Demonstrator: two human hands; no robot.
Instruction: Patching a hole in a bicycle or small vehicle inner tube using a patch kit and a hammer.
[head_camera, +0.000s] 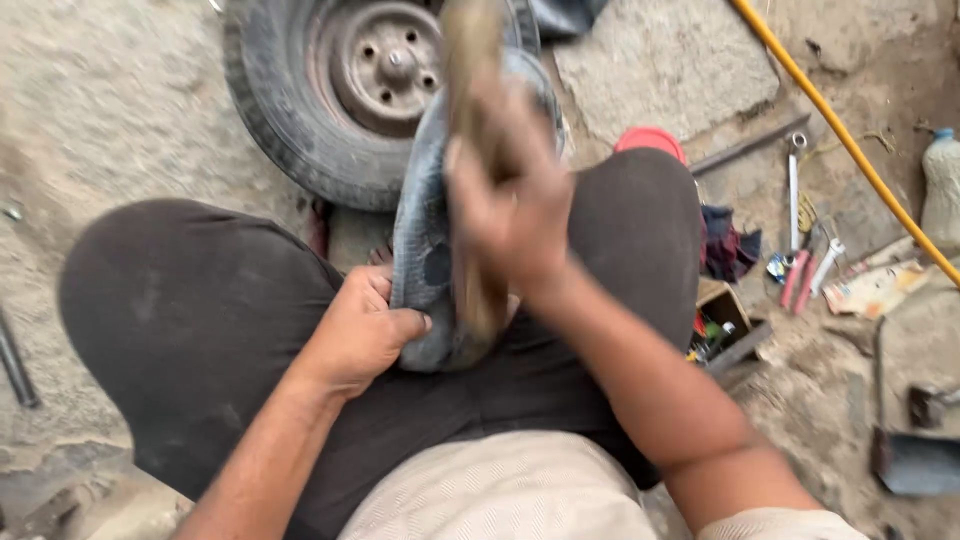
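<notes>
I sit with my knees apart in dark trousers. A grey rubber inner tube (420, 240) lies folded over my lap between the knees. My left hand (360, 330) grips its lower left edge and pins it down. My right hand (510, 200) is raised above the tube and closed around a brown wooden handle (470, 60), which is motion-blurred and runs up towards the top of the view. The head of the tool is hidden or blurred.
A tyre on a steel rim (340, 90) lies on the dirt ahead. To the right are a yellow hose (840, 130), a spanner (793, 190), pliers with red grips (797, 275), a red lid (650, 142), a small box of bits (725, 325) and a plastic bottle (942, 190).
</notes>
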